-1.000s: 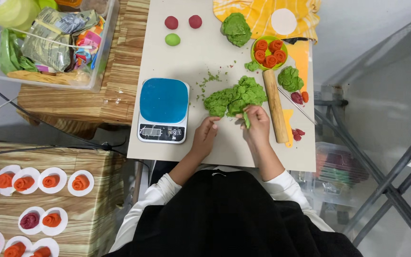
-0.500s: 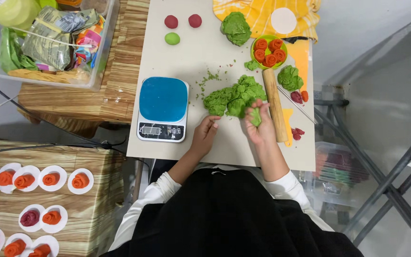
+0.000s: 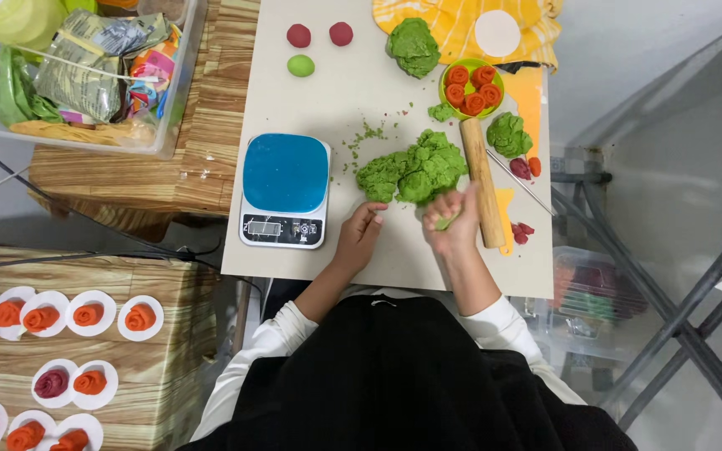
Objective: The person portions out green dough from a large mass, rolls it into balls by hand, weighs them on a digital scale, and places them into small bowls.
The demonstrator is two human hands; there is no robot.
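Observation:
A crumbly heap of green dough (image 3: 413, 171) lies in the middle of the pale table (image 3: 336, 100). My right hand (image 3: 453, 224) sits just below the heap, closed around a small green lump of dough (image 3: 447, 220). My left hand (image 3: 359, 234) rests on the table to the left of it, fingers loosely curled, touching the surface near the heap's lower left edge and holding nothing. A kitchen scale with a blue top (image 3: 285, 190) stands left of my left hand. A wooden rolling pin (image 3: 481, 181) lies right of my right hand.
At the back lie two dark red balls (image 3: 320, 34), a green ball (image 3: 301, 65), more green lumps (image 3: 413, 46), a green bowl of orange rolls (image 3: 471, 86) and a yellow cloth (image 3: 470, 25). A clear bin (image 3: 85, 75) stands left. White cups of orange rolls (image 3: 68, 316) sit lower left.
My right hand pulled a small piece off the green heap and drew it back toward me, closing on it. My left hand stayed nearly still.

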